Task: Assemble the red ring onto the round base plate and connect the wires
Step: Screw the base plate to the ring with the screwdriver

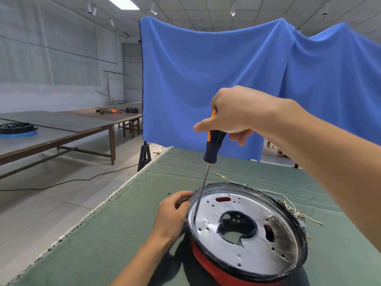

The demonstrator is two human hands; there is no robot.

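Screwdriver down on the plate, both hands busy at the green counter.

From the head view: the right hand [233, 114] is wrapped round the black-and-orange screwdriver [213, 145], its tip touching the round base plate [247, 230] near the left rim. The left hand [173, 211] curls its fingers over the plate's left edge. The plate sits on the red ring [208, 263], on the cloth-covered counter [123, 223]. Wires [296, 211] trail just behind the plate's right side.
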